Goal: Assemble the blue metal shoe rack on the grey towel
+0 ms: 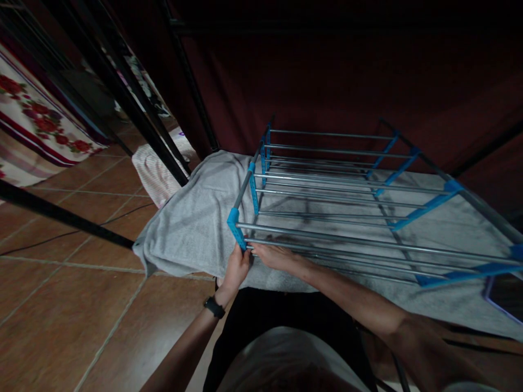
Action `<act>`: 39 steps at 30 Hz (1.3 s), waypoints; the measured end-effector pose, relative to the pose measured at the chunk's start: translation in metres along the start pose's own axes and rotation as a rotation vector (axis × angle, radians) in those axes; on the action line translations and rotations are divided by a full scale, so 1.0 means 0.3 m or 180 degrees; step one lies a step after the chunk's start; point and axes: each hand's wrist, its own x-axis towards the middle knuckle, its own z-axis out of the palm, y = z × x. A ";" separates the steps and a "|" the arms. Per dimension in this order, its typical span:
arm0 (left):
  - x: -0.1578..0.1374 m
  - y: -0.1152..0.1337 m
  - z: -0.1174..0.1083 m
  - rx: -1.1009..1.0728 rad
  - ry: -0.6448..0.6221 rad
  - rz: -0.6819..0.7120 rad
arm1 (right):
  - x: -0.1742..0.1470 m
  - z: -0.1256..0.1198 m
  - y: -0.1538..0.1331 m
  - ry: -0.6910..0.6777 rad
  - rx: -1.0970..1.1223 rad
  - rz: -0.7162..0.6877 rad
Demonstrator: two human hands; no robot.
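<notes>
Gripping the near left corner of one metal rack (347,218), the left hand (236,269) is closing around a blue connector (236,226) while the right hand (275,255) is resting on the lowest rod. One rack is sitting on one grey towel (192,223), with six blue connectors showing.

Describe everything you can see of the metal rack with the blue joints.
The rack is built of thin silver metal rods joined by bright blue plastic connectors, in stacked tiers. It rests on a grey towel over a tiled floor. The left hand grips its near-left blue corner; the right hand rests on the lowest front rods.
</notes>
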 end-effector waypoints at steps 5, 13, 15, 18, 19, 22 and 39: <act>0.000 -0.002 0.006 -0.0089 -0.0001 -0.0018 | -0.009 -0.015 -0.013 -0.0125 0.0146 0.0156; -0.004 -0.030 0.012 -0.0049 0.0027 0.0059 | -0.010 -0.038 -0.022 -0.0129 0.0025 0.0131; -0.004 -0.033 0.013 -0.0008 0.0029 0.0049 | -0.010 -0.040 -0.023 -0.0152 0.0027 0.0152; -0.003 -0.030 0.015 0.0026 0.0058 0.0026 | -0.011 -0.040 -0.024 -0.0202 0.0077 0.0191; -0.003 -0.028 0.015 0.0021 0.0059 0.0029 | -0.010 -0.040 -0.024 -0.0208 0.0083 0.0195; -0.002 -0.024 0.014 0.0003 0.0039 0.0061 | -0.008 -0.038 -0.022 -0.0144 0.0064 0.0124; 0.003 -0.026 0.008 0.0022 0.0054 0.0157 | -0.012 -0.055 -0.065 -0.0134 -0.0468 0.0213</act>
